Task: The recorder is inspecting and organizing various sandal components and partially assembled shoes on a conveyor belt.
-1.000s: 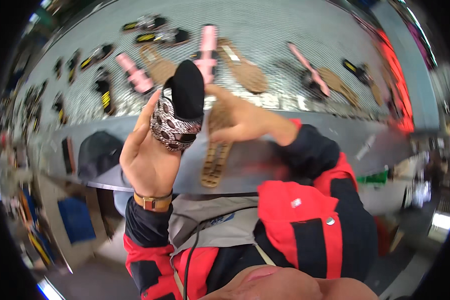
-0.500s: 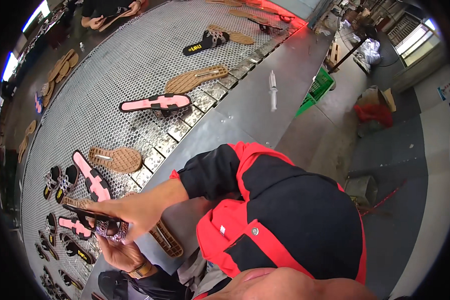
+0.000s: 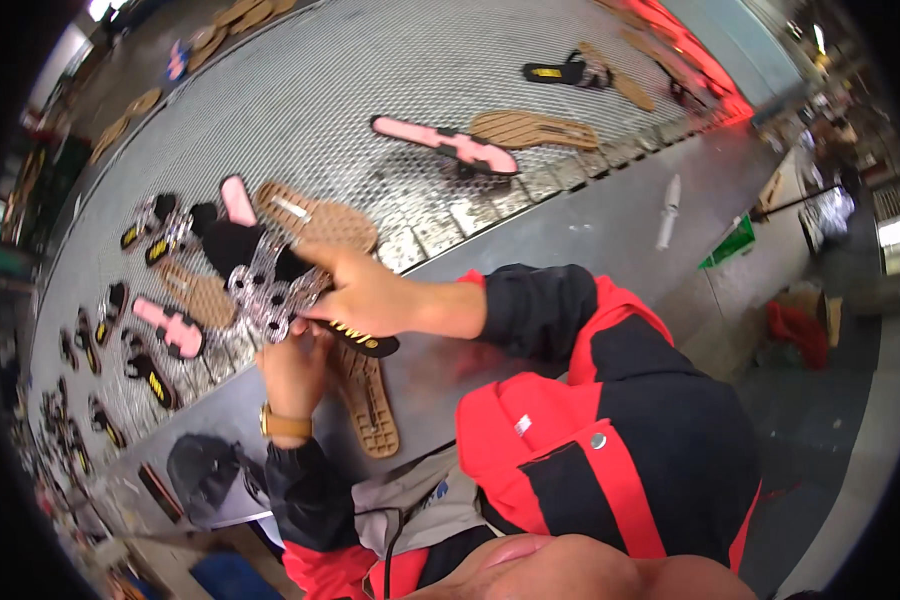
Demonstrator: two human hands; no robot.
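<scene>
A black slide sandal (image 3: 232,246) with a glittery patterned strap is held between my two hands, top side showing. My right hand (image 3: 365,290) closes on it from the right, behind the strap. Fingers of my left hand (image 3: 295,368), a gold watch on its wrist, pinch the strap's lower edge. Right below the hands, a tan outsole (image 3: 372,410) lies on the grey metal ledge. Beyond the sandal are another tan outsole (image 3: 325,218) and a pink-bottomed sandal upper (image 3: 238,200), partly hidden. To the left lie a tan outsole (image 3: 198,292) and a pink-bottomed upper (image 3: 170,326).
A perforated metal conveyor (image 3: 370,70) carries several sandals and soles, with a pink-bottomed upper (image 3: 448,142) and outsole (image 3: 535,130) farther right. A syringe (image 3: 669,212) lies on the metal ledge (image 3: 570,215). A black cap (image 3: 202,475) sits at lower left; a green crate (image 3: 730,243) stands right.
The sandal has turned from edge-on to top side up in my hands. My hands have risen away from the lower left, and the whole view has shifted.
</scene>
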